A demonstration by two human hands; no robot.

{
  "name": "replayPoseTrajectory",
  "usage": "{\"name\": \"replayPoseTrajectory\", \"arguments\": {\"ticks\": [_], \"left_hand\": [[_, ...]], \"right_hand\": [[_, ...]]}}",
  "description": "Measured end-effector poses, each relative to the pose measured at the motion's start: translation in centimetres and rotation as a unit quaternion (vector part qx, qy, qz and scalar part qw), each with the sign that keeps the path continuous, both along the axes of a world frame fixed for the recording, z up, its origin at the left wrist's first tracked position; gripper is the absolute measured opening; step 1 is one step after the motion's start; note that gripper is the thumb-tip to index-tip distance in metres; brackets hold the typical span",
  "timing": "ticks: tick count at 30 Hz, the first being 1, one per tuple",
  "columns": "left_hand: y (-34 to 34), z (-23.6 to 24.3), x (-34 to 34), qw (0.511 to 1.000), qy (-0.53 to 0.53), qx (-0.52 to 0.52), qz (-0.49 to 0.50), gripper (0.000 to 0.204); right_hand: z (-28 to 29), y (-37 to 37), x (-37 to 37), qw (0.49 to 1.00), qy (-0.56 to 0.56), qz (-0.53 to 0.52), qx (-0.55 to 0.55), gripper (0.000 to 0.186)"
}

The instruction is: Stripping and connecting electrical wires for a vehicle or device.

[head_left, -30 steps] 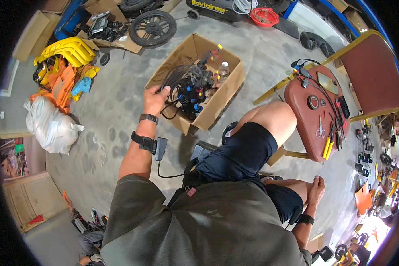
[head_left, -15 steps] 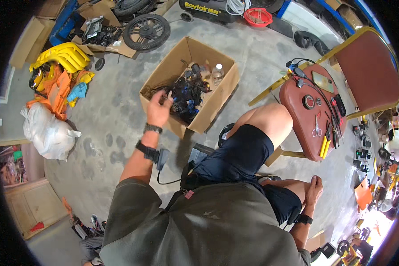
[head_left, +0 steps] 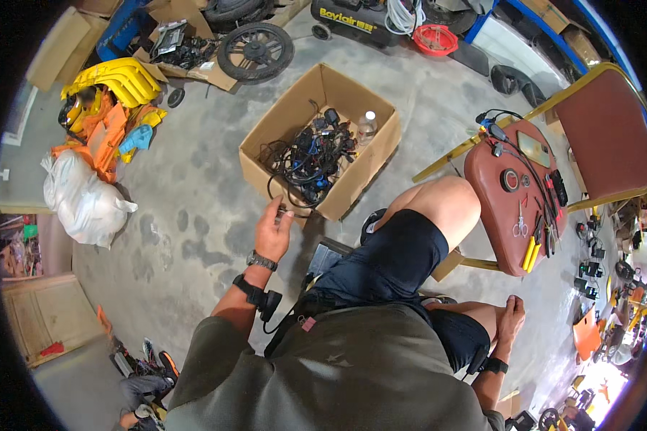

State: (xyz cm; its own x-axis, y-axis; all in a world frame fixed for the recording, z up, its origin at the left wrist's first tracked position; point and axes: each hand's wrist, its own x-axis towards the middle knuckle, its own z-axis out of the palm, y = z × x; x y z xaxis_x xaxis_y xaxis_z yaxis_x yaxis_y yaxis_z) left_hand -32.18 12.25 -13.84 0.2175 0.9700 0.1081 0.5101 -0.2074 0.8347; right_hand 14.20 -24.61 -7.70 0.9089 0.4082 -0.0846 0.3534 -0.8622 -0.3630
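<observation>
My left hand point(head_left: 274, 228) is at the front edge of a cardboard box point(head_left: 363, 177), thumb and forefinger apart beside a dangling loop of black cable. Inside the box lie tangled black cables and connectors point(head_left: 310, 154), some blue, and a clear plastic bottle point(head_left: 367, 129) with a white cap. My right hand point(head_left: 511, 314) rests by my right knee with its fingers curled; anything within them is too hidden to make out.
At my right, a padded chair seat point(head_left: 489, 230) holds scissors point(head_left: 520, 223), yellow-handled tools point(head_left: 531, 253), cables, tape and a phone. Yellow and orange panels point(head_left: 111, 79), a white bag point(head_left: 86, 197), tires point(head_left: 255, 52) and a compressor point(head_left: 349, 21) surround me. Another person's leg point(head_left: 144, 388) shows lower left.
My left hand has moved down from the cable tangle to the box's front edge, leaving the bunch lying inside. My right hand has stayed by my knee.
</observation>
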Motion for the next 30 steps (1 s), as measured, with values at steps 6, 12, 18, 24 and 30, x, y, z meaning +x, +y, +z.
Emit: {"name": "replayPoseTrajectory", "arguments": {"ticks": [6,12,18,24,30], "left_hand": [[-0.6,2.3,0.1,0.998,-0.031,-0.026,0.054,0.047],[-1.9,-4.5,-2.6,0.977,0.150,-0.148,-0.027,0.028],[-3.8,-13.6,-9.3,0.900,0.222,-0.361,-0.098,0.039],[-3.0,-14.0,-10.4,0.877,0.204,-0.433,-0.030,0.042],[-1.9,-11.8,-8.0,0.915,0.188,-0.354,-0.050,0.040]], "right_hand": [[0.2,0.1,0.0,1.000,0.005,0.005,-0.007,0.035],[0.6,0.4,-0.5,1.000,0.015,-0.017,-0.004,0.035],[0.3,-0.3,-0.6,1.000,0.007,-0.013,0.009,0.035],[-0.2,-1.6,-0.4,1.000,-0.001,-0.014,0.024,0.036],[-1.1,-1.6,0.5,1.000,0.016,0.012,0.008,0.036]]}}
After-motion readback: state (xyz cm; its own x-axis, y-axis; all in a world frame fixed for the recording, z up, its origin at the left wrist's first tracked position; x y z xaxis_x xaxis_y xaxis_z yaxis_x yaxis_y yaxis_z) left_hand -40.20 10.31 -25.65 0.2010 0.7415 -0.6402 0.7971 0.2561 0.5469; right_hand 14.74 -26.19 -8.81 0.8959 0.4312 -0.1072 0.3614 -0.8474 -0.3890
